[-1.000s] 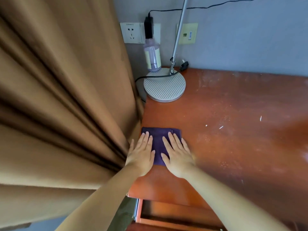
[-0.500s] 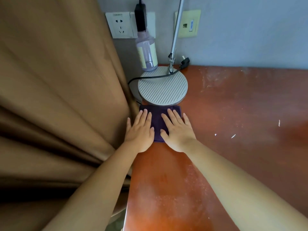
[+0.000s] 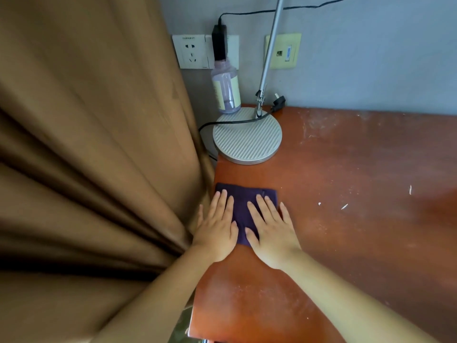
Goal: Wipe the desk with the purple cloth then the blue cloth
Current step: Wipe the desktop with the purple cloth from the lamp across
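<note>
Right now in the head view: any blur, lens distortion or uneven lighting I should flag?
Head view: hands and purple cloth are sharp. Wide-angle warp bends the desk edge and leans the lamp pole. The curtain folds fall into deep shadow at lower left. Soft glare brightens the desk at right, showing dusty smears. The socket print is unreadable.

No text is legible anywhere. The bottle carries a pale label, the white wall socket a faint printed line and the beige wall plate a small blue sticker, all too blurred to read.
</note>
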{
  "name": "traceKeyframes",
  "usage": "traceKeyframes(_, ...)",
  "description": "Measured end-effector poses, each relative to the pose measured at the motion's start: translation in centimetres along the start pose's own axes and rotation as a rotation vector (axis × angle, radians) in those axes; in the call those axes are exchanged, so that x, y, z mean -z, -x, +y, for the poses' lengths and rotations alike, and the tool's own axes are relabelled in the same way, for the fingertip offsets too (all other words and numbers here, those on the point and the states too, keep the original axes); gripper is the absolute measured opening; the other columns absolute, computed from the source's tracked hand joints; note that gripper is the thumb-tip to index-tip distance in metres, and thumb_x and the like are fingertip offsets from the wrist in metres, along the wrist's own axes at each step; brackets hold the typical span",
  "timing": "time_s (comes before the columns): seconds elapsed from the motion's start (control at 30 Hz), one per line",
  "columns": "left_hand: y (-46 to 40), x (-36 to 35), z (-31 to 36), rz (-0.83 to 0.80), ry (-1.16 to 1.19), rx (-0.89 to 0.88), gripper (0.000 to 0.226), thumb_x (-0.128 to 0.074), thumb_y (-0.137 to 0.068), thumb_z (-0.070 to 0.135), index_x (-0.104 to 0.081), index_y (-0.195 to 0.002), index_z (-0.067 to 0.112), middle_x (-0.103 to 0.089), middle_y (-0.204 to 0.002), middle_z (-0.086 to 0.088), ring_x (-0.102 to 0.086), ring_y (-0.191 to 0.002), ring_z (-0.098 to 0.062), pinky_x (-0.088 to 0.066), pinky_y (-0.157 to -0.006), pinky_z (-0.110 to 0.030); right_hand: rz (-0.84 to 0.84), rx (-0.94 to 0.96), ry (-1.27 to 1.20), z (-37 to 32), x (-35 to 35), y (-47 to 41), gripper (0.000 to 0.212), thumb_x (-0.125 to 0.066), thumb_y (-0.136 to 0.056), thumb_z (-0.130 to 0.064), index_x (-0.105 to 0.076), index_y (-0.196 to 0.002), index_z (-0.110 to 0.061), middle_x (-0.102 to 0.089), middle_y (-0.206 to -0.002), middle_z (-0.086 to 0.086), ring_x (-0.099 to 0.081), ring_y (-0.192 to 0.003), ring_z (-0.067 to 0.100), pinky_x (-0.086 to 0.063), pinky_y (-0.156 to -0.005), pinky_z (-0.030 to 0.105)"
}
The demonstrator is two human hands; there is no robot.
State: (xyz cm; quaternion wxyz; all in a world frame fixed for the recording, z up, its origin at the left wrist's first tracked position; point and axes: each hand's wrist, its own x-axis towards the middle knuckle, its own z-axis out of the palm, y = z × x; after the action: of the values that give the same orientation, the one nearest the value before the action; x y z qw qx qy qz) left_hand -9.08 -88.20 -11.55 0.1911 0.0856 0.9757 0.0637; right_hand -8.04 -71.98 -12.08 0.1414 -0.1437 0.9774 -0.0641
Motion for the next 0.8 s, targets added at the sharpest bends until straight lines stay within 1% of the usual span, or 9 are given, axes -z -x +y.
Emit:
traceKeyframes(0.13,-2.9,1.0,-0.7,0.011,-0.022,-0.035,0.062,-0.020,-0.101,0.034,0.010,-0.152,0.015,0.022,-0.159,-0.003,0.024,-0.144,-0.016,0.003,-0.119,-0.049,0.024,-0.010,0.011,0.5,0.5,-2.6,0.082,0.014,-0.078,-0.056,0.006,-0.153,-0.025,0.014,-0.161,0.002,0.016,-0.147,0.017,0.013,-0.117,0.043)
traceKeyframes(0.17,-3.8,1.4,-0.8,0.012,-0.017,-0.034,0.062,-0.020,-0.101,0.034,0.009,-0.152,0.015,0.021,-0.159,-0.003,0.024,-0.144,-0.016,0.003,-0.119,-0.048,0.033,-0.020,0.012,0.6,0.7,-3.4,0.079,0.011,-0.082,-0.056,0.005,-0.153,-0.025,0.013,-0.161,0.002,0.015,-0.147,0.017,0.012,-0.118,0.043)
traceKeyframes(0.27,-6.2,2.6,-1.1,0.024,-0.019,-0.030,0.062,-0.021,-0.101,0.034,0.008,-0.153,0.015,0.021,-0.159,-0.002,0.023,-0.144,-0.015,0.003,-0.119,-0.049,0.038,-0.044,0.008,1.1,1.2,-5.9,0.064,-0.010,-0.098,-0.052,0.003,-0.154,-0.024,0.011,-0.161,0.003,0.014,-0.147,0.018,0.010,-0.118,0.045)
traceKeyframes(0.37,-7.3,3.1,-1.4,0.020,-0.018,-0.025,0.061,-0.020,-0.101,0.033,0.009,-0.153,0.016,0.021,-0.159,-0.001,0.023,-0.144,-0.013,0.003,-0.119,-0.049,0.035,-0.051,0.020,1.5,1.8,-7.2,0.062,-0.015,-0.100,-0.050,0.002,-0.154,-0.024,0.010,-0.161,0.003,0.012,-0.148,0.018,0.009,-0.118,0.046)
traceKeyframes(0.5,-6.2,2.6,-1.1,0.009,-0.009,-0.004,0.060,-0.018,-0.102,0.033,0.010,-0.152,0.016,0.021,-0.159,-0.001,0.023,-0.144,-0.014,0.003,-0.119,-0.049,0.000,-0.061,0.016,1.1,1.6,-6.2,0.062,-0.014,-0.100,-0.050,0.004,-0.154,-0.025,0.012,-0.161,0.003,0.013,-0.147,0.019,0.010,-0.118,0.046)
traceKeyframes(0.63,-3.0,1.1,-0.7,0.000,-0.009,0.010,0.061,-0.018,-0.102,0.033,0.010,-0.153,0.015,0.021,-0.159,-0.002,0.022,-0.145,-0.015,0.002,-0.119,-0.048,-0.046,-0.041,0.021,0.3,1.1,-3.0,0.062,-0.011,-0.100,-0.051,0.008,-0.153,-0.024,0.016,-0.160,0.003,0.016,-0.147,0.019,0.011,-0.118,0.047)
traceKeyframes(0.7,-1.6,0.3,-0.4,-0.014,-0.007,0.024,0.061,-0.018,-0.102,0.033,0.011,-0.152,0.015,0.022,-0.159,-0.002,0.023,-0.145,-0.015,0.001,-0.119,-0.049,-0.057,-0.027,0.032,-0.1,0.7,-1.4,0.067,0.000,-0.094,-0.055,0.009,-0.153,-0.024,0.017,-0.160,0.002,0.017,-0.147,0.019,0.013,-0.117,0.046)
traceKeyframes(0.77,-0.9,0.0,-0.1,-0.016,0.000,0.039,0.061,-0.018,-0.102,0.033,0.012,-0.152,0.015,0.023,-0.159,-0.002,0.024,-0.144,-0.016,0.000,-0.119,-0.049,-0.057,-0.018,0.034,-0.2,0.5,-0.7,0.080,0.015,-0.080,-0.057,0.010,-0.152,-0.025,0.017,-0.160,0.002,0.017,-0.146,0.018,0.014,-0.116,0.046)
traceKeyframes(0.8,-0.9,0.0,0.0,-0.010,-0.001,0.039,0.061,-0.018,-0.102,0.033,0.012,-0.152,0.015,0.023,-0.159,-0.002,0.024,-0.144,-0.016,0.001,-0.119,-0.049,-0.051,-0.014,0.033,0.0,0.5,-0.8,0.082,0.016,-0.077,-0.057,0.009,-0.153,-0.026,0.017,-0.160,0.001,0.017,-0.146,0.018,0.015,-0.116,0.046)
